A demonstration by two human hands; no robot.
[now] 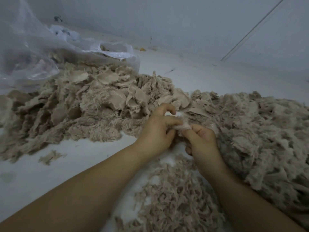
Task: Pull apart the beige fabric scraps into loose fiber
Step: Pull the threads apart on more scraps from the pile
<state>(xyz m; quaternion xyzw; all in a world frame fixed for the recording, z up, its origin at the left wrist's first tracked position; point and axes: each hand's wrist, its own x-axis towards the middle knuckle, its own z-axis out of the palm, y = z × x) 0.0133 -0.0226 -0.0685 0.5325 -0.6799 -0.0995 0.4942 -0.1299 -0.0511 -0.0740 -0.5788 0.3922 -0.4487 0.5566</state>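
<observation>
Judging progress as partial: we saw big heap of intact beige scraps (93,104) at left by clear plastic bag (33,52), loose fiber pile (175,195) near us, larger shredded mass (260,134) at right. Much remained. We held one small scrap (184,127) between both hands above white floor (58,164): left hand (157,129) grip pinched one end, right hand (202,141) grip pinched other, fingers curled. Scraps looked fuzzy with smooth woven backing, ragged edges; fiber stringy, wispy, matted.

Bare floor (55,168) lies open at eight o'clock. Scrap heap (87,104) blocks ten o'clock, fiber mound (260,134) three, plastic bag (33,52) eleven, loose fiber (175,195) six.
</observation>
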